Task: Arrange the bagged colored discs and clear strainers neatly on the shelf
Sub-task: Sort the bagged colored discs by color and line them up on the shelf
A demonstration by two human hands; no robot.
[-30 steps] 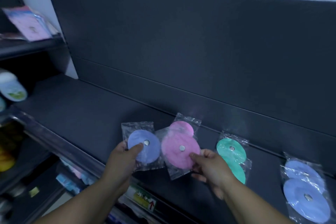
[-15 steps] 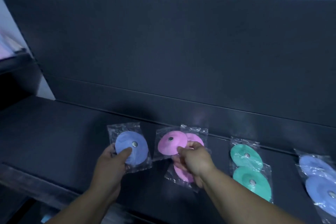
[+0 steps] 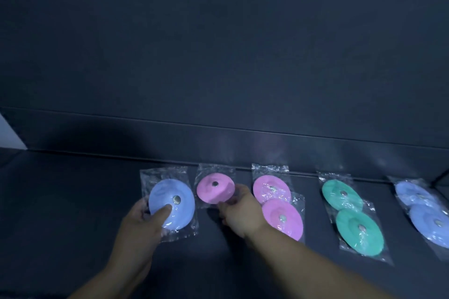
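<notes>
Left hand grips the pale blue round disc in a crinkly clear plastic bag, thumb pressed on top near the metal centre, other fingers hidden under the bag; right hand pinches the near edge of the small pink bagged disc just beside it, fingers curled; both sit low over the dark shelf, contact unclear; to the right lie overlapping pairs: pink bagged discs, green bagged discs, blue bagged discs (no strainers visible); the discs likely handle as light and flexible in slippery film, so take the disc rim through the bag, not loose film.
</notes>
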